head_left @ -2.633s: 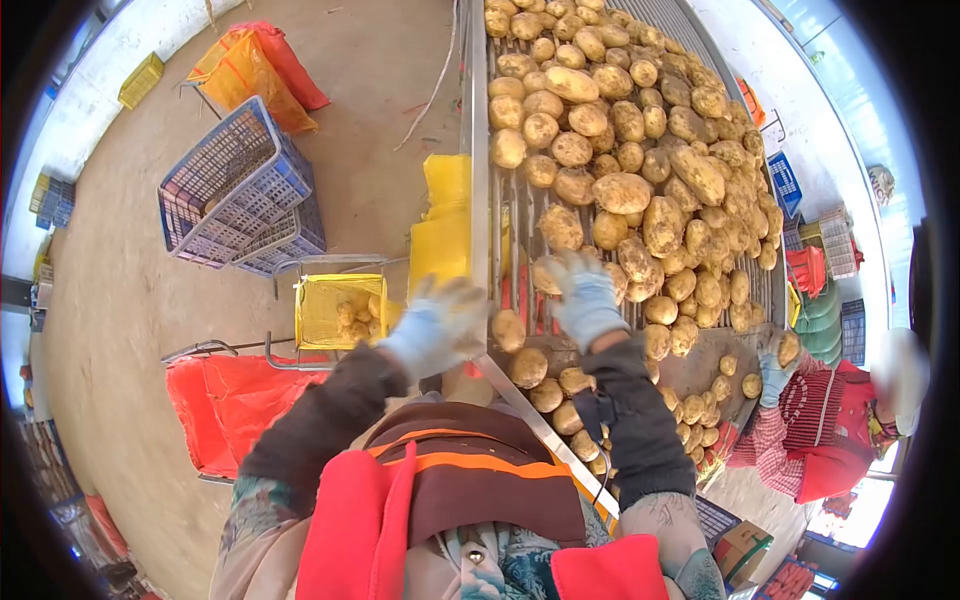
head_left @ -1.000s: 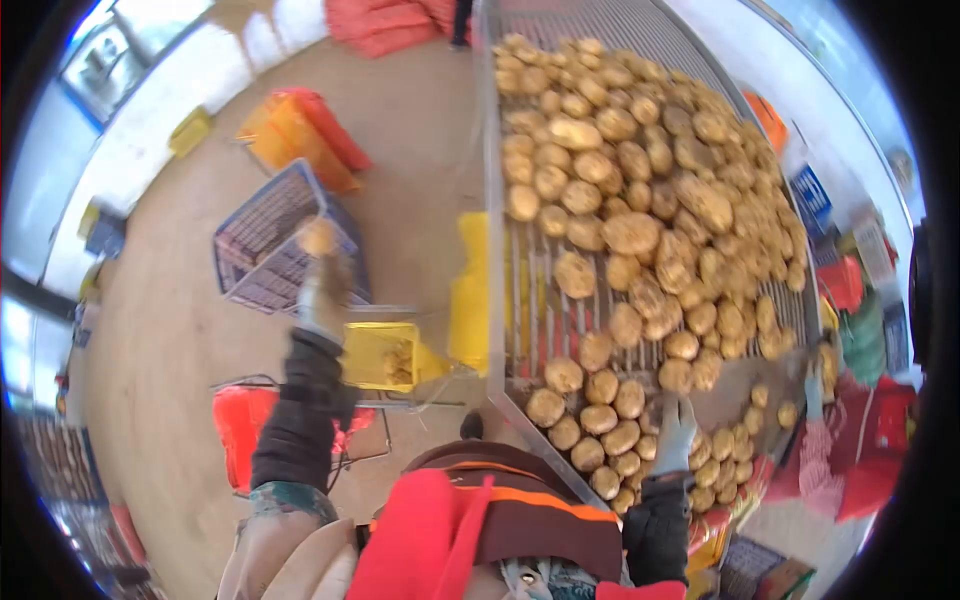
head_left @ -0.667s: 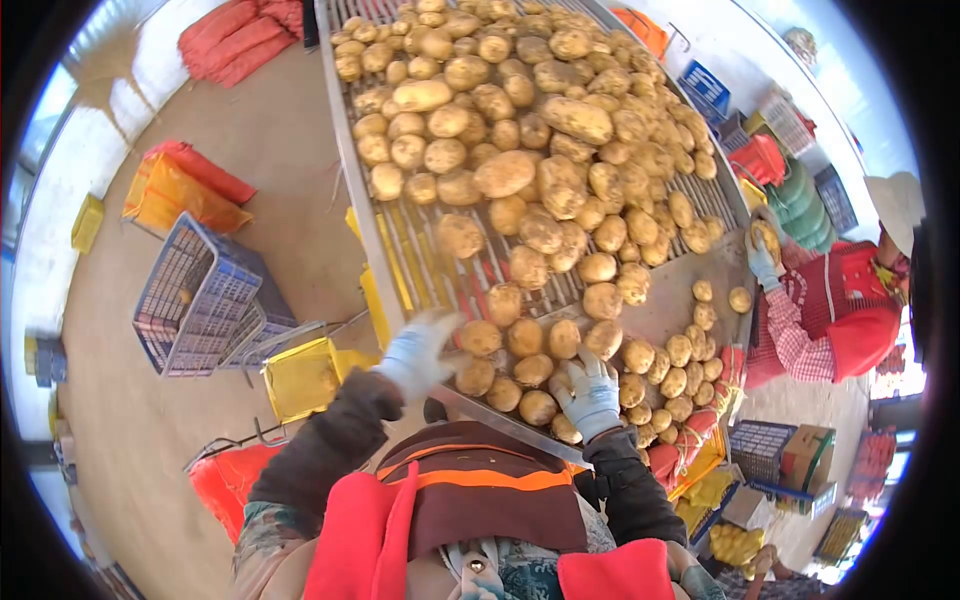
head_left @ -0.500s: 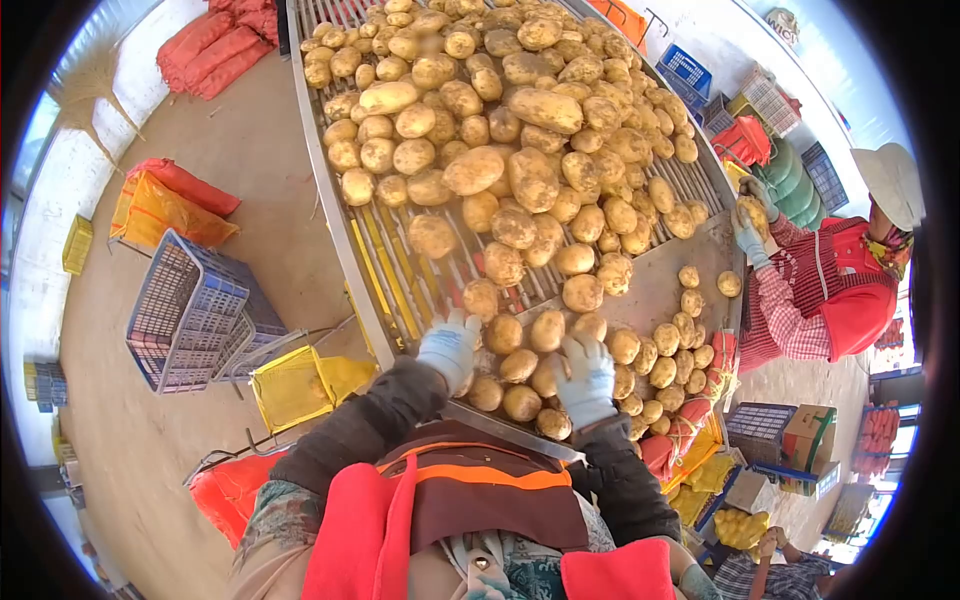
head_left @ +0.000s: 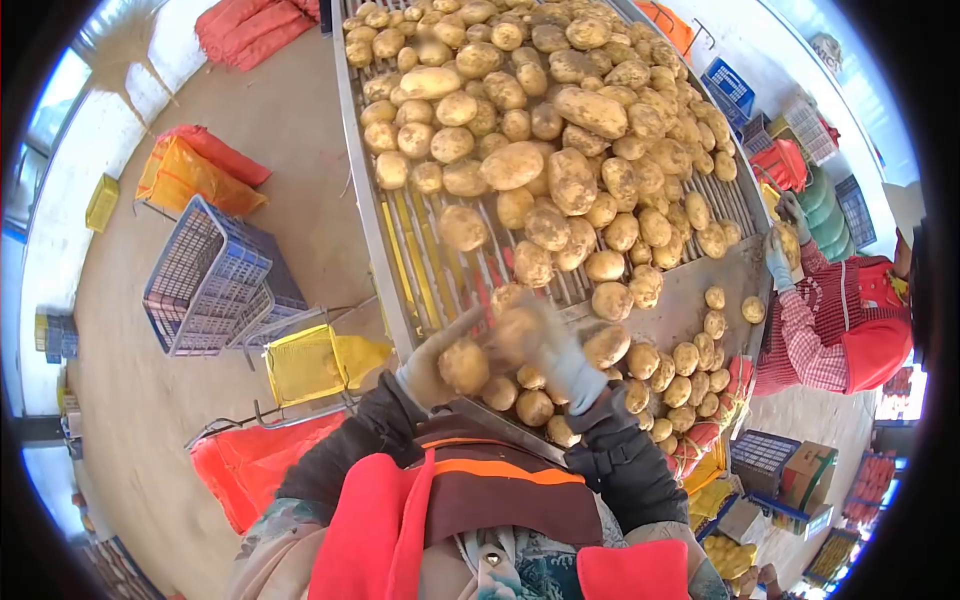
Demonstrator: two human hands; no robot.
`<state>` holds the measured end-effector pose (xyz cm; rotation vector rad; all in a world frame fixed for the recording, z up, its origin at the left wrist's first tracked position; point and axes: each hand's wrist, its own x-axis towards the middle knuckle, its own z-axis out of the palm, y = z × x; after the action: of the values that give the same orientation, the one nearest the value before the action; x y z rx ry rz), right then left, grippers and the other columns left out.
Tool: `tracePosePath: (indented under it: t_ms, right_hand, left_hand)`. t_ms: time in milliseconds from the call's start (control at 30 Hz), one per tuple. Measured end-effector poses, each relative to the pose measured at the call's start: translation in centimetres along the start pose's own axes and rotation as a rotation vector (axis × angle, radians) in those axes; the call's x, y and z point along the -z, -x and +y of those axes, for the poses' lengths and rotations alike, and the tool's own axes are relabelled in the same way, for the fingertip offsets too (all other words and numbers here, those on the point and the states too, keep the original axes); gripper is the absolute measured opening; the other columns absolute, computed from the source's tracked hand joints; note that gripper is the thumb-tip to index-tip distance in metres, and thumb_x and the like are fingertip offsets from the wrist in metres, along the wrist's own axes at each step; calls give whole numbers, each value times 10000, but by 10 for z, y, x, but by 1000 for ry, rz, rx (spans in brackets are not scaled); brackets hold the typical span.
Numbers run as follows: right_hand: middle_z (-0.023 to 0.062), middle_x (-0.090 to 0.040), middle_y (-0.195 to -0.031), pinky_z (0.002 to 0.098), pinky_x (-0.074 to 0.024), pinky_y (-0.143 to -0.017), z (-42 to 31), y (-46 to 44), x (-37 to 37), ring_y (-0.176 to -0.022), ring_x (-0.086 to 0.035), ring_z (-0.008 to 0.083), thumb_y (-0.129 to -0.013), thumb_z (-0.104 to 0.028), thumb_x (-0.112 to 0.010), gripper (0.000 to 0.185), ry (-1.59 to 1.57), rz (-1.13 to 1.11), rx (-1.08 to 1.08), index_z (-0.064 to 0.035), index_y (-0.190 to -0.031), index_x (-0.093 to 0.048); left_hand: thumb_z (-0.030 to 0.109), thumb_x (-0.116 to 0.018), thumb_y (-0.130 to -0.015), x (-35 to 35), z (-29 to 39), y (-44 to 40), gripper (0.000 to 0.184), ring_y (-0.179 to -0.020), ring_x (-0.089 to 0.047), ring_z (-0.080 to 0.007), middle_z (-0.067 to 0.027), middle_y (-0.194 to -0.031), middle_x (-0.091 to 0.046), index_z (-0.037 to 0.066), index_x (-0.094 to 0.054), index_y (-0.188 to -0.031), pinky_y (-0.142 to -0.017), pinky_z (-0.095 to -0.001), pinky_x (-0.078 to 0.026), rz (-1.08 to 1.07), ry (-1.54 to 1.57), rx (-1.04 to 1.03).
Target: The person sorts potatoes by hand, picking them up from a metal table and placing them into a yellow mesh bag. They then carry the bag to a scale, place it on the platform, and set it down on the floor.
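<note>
My left hand (head_left: 428, 366), in a pale work glove, is curled around a potato (head_left: 463, 367) at the near edge of the sorting table. Motion blurs my gloved right hand (head_left: 568, 362); a smeared potato (head_left: 520, 335) is at its fingers and seems to be in its grasp. Several loose potatoes (head_left: 534, 407) lie below and between my hands on the metal plate. Beyond them a big heap of potatoes (head_left: 570, 180) covers the slatted rollers (head_left: 420, 270).
Across the table's right side, a co-worker in a red vest (head_left: 878, 350) holds a potato (head_left: 787, 245). Smaller potatoes (head_left: 690, 357) sit at the right corner beside a red mesh bag (head_left: 700, 447). On the left floor stand blue crates (head_left: 215, 290) and a yellow bag on a frame (head_left: 300, 367).
Both my hands have lifted from lying over the potatoes, and potatoes are now at their fingers. The view has shifted, so the table appears farther right.
</note>
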<state>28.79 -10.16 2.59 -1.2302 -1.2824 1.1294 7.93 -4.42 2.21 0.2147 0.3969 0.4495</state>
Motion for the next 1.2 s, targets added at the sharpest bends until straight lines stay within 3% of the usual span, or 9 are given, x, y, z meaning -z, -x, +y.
tracePosePath:
  t_ms: [133,200,400,500,667,867,1000,1067,1200]
  right_hand:
    - [132,-570,-1084,370,-477,-857,-27,-9,-19,-986,-574,249,-896,-363,-592,472,-111,-303,-267,-87,-1254,-457]
    - [169,-509,-1171,448,-467,-876,27,-6,-1,-1034,-534,342,-824,-326,-661,485,1118,-80,-244,-71,-1193,-479]
    - [170,-506,-1180,474,-469,-865,35,-3,-20,-1078,-497,383,-711,-190,-710,385,980,108,-334,-80,-1028,-522]
    - [147,-520,-1162,471,-469,-867,-10,-9,-39,-1110,-497,367,-750,-185,-658,380,1085,-170,-274,-127,-1114,-564]
    - [110,-569,-1233,602,-414,-873,-24,-12,-108,-1164,-534,285,-906,-334,-483,358,1506,-762,-287,-186,-1212,-597]
    - [142,-610,-1193,444,-467,-897,-23,-31,-51,-1130,-579,301,-808,-328,-648,515,1112,-762,-373,-124,-1268,-537]
    - [187,-582,-1128,405,-472,-882,-23,14,-1,-1048,-592,313,-727,-267,-736,652,242,120,-349,-102,-1296,-464]
    - [175,-574,-1079,397,-477,-868,-11,20,11,-992,-584,333,-752,-283,-718,618,222,182,-240,-90,-1283,-466]
    - [156,-565,-1083,403,-452,-898,-12,8,81,-1022,-549,335,-788,-313,-681,603,1054,380,-266,-78,-1290,-446]
  left_hand:
    - [547,-530,-856,51,7,68,734,-1181,-517,-330,-170,-1399,-414,226,-280,-1467,-759,-410,-574,-18,131,-161]
    - [558,-510,-875,74,22,112,658,-1144,-546,-350,-159,-1378,-435,244,-352,-1430,-736,-399,-583,135,277,-274]
    - [442,-539,-914,181,87,209,570,-1115,-571,-327,-144,-1326,-483,218,-383,-1415,-710,-422,-550,730,-67,-535]
    - [152,-692,-813,231,93,200,547,-1225,-454,-359,-184,-1304,-465,82,-467,-1308,-965,-461,-425,1238,-1017,-565]
    - [89,-722,-732,90,63,89,596,-1221,-435,-376,-196,-1284,-467,35,-478,-1273,-1036,-432,-360,723,-2024,-833]
    - [111,-629,-867,18,15,9,442,-1163,-490,-237,-126,-1250,-498,50,-476,-1277,-985,-340,-405,264,-1581,-484]
    - [373,-520,-960,22,-21,-14,519,-1106,-534,-182,-91,-1263,-502,97,-383,-1378,-939,-350,-444,247,-774,-289]
    - [553,-462,-927,6,-30,-29,659,-1146,-528,-256,-107,-1291,-499,113,-349,-1405,-959,-435,-446,-286,166,170]
    - [692,-365,-875,-25,-52,-53,803,-1146,-531,-324,-179,-1282,-519,10,-455,-1290,-984,-494,-421,-47,315,247]
